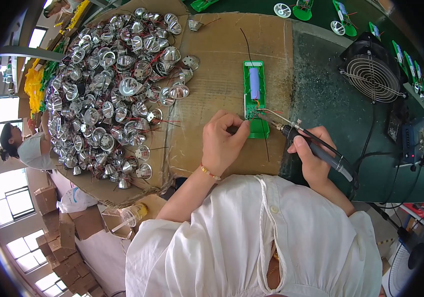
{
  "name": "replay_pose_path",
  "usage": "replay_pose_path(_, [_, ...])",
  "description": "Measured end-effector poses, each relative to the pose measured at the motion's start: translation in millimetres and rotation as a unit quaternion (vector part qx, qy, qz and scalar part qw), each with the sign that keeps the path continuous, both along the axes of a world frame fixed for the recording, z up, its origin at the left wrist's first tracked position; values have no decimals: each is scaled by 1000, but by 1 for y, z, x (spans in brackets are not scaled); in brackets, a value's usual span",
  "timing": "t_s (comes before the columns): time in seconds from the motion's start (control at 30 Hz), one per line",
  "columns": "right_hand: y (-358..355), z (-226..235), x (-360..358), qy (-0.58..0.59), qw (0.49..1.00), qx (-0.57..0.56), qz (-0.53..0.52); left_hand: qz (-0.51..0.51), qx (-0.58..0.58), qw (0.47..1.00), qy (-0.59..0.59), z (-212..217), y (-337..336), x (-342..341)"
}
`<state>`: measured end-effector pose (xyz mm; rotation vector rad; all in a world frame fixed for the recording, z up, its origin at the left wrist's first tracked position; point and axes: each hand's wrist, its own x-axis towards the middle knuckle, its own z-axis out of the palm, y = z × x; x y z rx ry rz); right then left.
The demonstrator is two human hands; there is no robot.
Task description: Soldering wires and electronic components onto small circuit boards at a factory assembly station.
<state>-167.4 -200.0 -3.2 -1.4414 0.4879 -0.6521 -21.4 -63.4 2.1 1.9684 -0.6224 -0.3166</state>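
the open green housing point(260, 130) lies on a cardboard sheet point(197, 94) in front of the person, a purple cell point(254, 83) seated in its far half. the right hand point(313, 153) has its grip closed round a soldering iron point(323, 154), whose metal front end crosses over the wired near half and partly covers it. the left hand point(224, 138) is at the housing's left edge, fingers drawn together in a narrow grip; whether they pinch anything i cannot tell. a big heap of silvery reflector cups point(130, 87) crowds the cardboard to the left, its near edge close to the left forearm. on the right, the dark green bench point(321, 74) carries a black fan point(373, 76) and a blue box point(415, 141), with black cables between the box and the right arm.
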Motion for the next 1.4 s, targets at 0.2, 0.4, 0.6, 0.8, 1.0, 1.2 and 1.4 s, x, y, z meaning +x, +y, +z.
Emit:
replay_pose_path(0.2, [1, 1, 3, 8, 1000, 26, 6, -9, 10, 1000, -4, 2, -1, 1])
replay_pose_path(0.4, [0, 2, 3, 14, 996, 84, 9, -8, 10, 1000, 1, 1, -2, 2])
replay_pose_path(0.6, [-1, 2, -1, -17, 998, 53, -29, -2, 10, 1000, 25, 2, -3, 2])
replay_pose_path(0.8, [-4, -4, -3, -38, 997, 51, -36, -4, 23, 1000, 18, 0, -2, 4])
replay_pose_path(1.0, [-12, -5, -10, -34, 997, 20, -66, -17, 53, 998, -2, 4, -1, 6])
replay_pose_path(1.2, [-33, -15, -25, -25, 993, -4, -117, -101, 187, 976, 36, 26, 1, 17])
replay_pose_path(1.4, [-42, -17, -25, 5, 991, 15, -136, -148, 178, 971, -55, 18, -78, 84])
